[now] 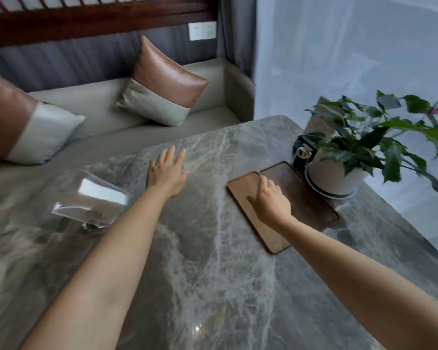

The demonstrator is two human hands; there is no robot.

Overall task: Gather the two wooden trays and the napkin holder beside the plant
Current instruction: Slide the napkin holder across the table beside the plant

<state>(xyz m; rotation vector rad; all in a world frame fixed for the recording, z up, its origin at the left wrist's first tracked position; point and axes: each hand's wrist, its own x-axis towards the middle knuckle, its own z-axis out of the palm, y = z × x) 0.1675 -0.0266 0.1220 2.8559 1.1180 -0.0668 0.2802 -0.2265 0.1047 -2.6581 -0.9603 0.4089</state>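
Note:
Two wooden trays lie side by side on the marble table (208, 274), just left of the potted plant (359, 147). The light brown tray (245, 198) is nearer the table's middle; the dark brown tray (306, 198) touches the plant's saucer. My right hand (269, 200) rests on the light tray, fingertips at its far edge by the seam between the trays. My left hand (166, 171) lies flat and open on the bare marble, apart from the trays. A clear acrylic napkin holder (91, 203) with white paper in it stands at the left, blurred.
A small black and gold object (301, 155) stands behind the dark tray, against the plant pot. A grey bench with brown and grey cushions (162, 82) runs along the table's far side. A sheer white curtain (352, 59) hangs behind the plant.

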